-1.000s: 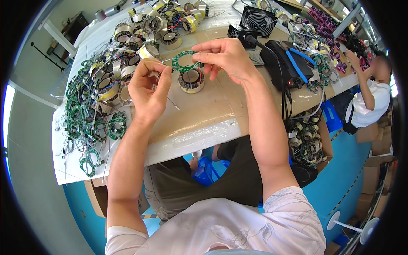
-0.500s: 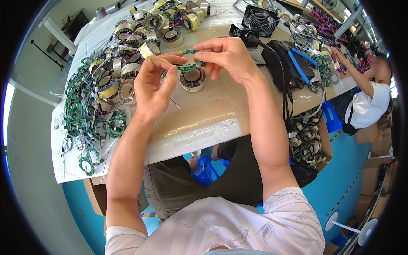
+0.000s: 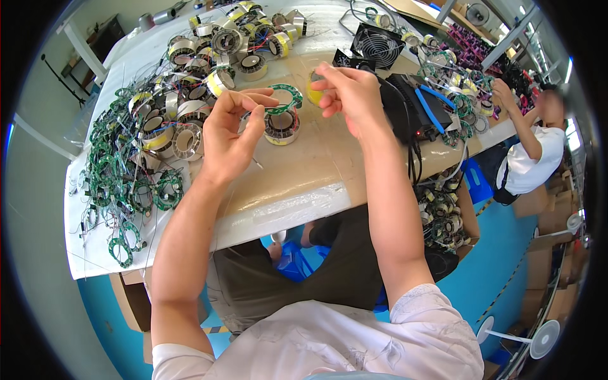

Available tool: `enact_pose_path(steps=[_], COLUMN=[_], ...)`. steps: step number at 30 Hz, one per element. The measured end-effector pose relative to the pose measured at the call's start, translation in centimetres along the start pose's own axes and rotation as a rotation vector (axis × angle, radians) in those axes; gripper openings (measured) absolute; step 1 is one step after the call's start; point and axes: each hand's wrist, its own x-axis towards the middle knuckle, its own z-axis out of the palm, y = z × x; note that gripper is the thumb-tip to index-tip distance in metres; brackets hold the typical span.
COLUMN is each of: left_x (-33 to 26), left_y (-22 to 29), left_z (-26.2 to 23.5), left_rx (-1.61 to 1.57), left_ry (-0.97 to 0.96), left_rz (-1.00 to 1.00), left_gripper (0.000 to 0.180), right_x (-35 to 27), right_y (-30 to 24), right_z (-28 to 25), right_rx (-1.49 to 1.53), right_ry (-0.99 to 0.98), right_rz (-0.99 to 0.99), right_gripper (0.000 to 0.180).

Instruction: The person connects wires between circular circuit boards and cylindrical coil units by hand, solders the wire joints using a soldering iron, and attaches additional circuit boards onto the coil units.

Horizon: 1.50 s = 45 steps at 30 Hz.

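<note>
Setting: workshop bench (image 3: 297,190) covered with a tan sheet and a white sheet beyond it, a blue floor below; another person (image 3: 532,158) is seen at far right, reaching onto the bench.

Left hand (image 3: 231,136): raised above the bench; its grip is narrow, thumb and forefinger pinched on the left arc of a green ring-shaped circuit board (image 3: 284,100).

Right hand (image 3: 348,95): raised just right of the ring; its fingers are curled and partly closed. Whether the ring's right edge or a thin wire is held cannot be told.

Ring position: held in the air between both hands, tilted, directly over a wound coil (image 3: 281,126) standing on the tan sheet.

Materials and shapes: the ring is thin, flat and rigid, green with small pale pads. The coil is a short cylinder, with a dark hollow core and a yellow tape band around it. More coils (image 3: 190,120) are crowded at far left, and a heap of green rings with tangled thin wires (image 3: 120,183) lies at left. A black box with blue-handled pliers (image 3: 418,107) and a black fan (image 3: 378,45) are seen at right.

Risk: the ring is gripped at one narrow arc only, so it could twist or slip out and drop onto the coil beneath.

Risk: fine leads could be snagged or bent by the curled right fingers, judging by the loose wires nearby.
</note>
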Motion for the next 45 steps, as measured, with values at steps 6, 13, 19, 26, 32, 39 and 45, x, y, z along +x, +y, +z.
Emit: enact_pose_path(steps=[6,13,19,26,32,39,45], left_x=[0.3,0.1,0.2,0.1,0.4,0.4,0.4], left_y=[-0.2,-0.2,-0.2,-0.1,-0.2,-0.1,-0.1], left_z=[0.1,0.0,0.0,-0.4,-0.2,-0.4,-0.5], left_rx=[0.004,0.014,0.012,0.032,0.032,0.048,0.048], left_ry=[-0.008,-0.021,-0.014,-0.023,-0.042,-0.059,-0.057], left_rz=[0.012,0.014,0.017,0.013,0.059,0.051,0.051], left_gripper=[0.011,0.005,0.010,0.008,0.008,0.007,0.007], right_x=[-0.7,1.1,-3.3,-7.9,-10.0,-10.1,-10.1], right_y=[3.4,3.1,3.0,5.1,6.8,6.7,6.5], right_z=[-2.1,-3.7,-4.1,-0.2,1.3,1.6,1.8], right_rx=[0.491,0.433,-0.167,0.347,0.258,0.287,0.266], right_ry=[0.541,0.717,0.873,0.492,0.339,0.336,0.328], right_rz=[0.040,-0.065,-0.455,-0.693,-0.716,-0.669,-0.668], right_gripper=[0.025,0.028,0.042,0.030,0.021,0.019,0.017])
